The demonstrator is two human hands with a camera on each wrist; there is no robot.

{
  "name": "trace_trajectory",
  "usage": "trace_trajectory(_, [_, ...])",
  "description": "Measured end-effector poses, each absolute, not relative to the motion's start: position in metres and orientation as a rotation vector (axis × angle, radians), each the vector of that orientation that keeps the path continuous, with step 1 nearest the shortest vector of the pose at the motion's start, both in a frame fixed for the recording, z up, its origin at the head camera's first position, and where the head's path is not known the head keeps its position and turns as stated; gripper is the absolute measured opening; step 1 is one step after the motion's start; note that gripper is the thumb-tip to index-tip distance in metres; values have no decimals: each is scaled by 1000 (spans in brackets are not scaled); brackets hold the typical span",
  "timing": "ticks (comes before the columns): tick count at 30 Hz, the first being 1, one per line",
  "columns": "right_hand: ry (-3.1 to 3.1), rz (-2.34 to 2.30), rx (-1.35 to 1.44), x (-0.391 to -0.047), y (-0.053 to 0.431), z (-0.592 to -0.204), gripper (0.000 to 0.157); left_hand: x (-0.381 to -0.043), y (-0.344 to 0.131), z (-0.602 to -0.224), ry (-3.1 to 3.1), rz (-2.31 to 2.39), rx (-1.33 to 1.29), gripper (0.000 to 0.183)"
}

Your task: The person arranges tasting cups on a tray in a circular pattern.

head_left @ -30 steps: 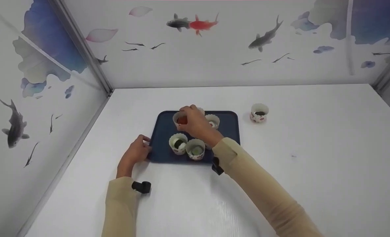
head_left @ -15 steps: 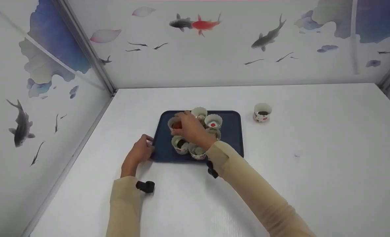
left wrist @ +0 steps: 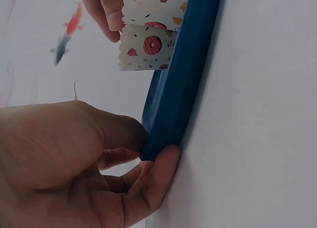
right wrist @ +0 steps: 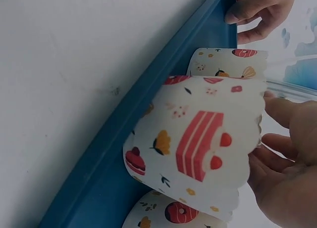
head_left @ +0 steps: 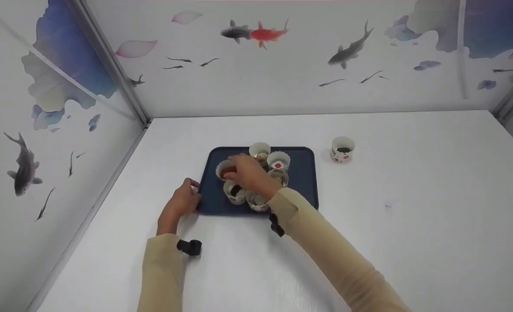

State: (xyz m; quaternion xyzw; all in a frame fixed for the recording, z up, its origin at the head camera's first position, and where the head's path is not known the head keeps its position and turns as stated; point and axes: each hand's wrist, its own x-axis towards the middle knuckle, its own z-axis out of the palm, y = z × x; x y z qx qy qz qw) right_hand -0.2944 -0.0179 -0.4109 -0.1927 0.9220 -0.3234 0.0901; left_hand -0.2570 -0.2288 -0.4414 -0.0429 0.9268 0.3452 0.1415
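A dark blue tray (head_left: 300,173) lies on the white table with several paper baking cups on it. My left hand (head_left: 180,200) pinches its left edge; in the left wrist view, the thumb is over the rim and a finger beneath. My right hand (head_left: 251,175) holds the rim of a cup with orange-red food (head_left: 222,169) at the tray's left side. Close in front of that cup are one with black-and-white food (head_left: 235,199) and one with pale green food (head_left: 257,206). To the right stand a cup with a red-and-white piece (head_left: 278,158) and another cup (head_left: 260,148) at the back.
A separate paper cup (head_left: 342,151) with dark food stands on the table right of the tray. White walls printed with fish rise behind and at the left. My right forearm (head_left: 326,242) crosses the tray's front edge.
My right hand has moved left and toward me with the orange-red cup, now lower on the tray beside the black-and-white one. My left hand stays at the tray's edge.
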Motion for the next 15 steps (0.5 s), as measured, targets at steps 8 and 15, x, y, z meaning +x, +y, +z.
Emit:
trace_trajectory(8, [2685,-934,-564,-293,-14,-412,57,-257,-229,-441,2674,977,-135,37])
trace_trajectory(15, [2695,-963,-555,-293,-9,-411,57,-258,-228,-441,2677,971,-122,37])
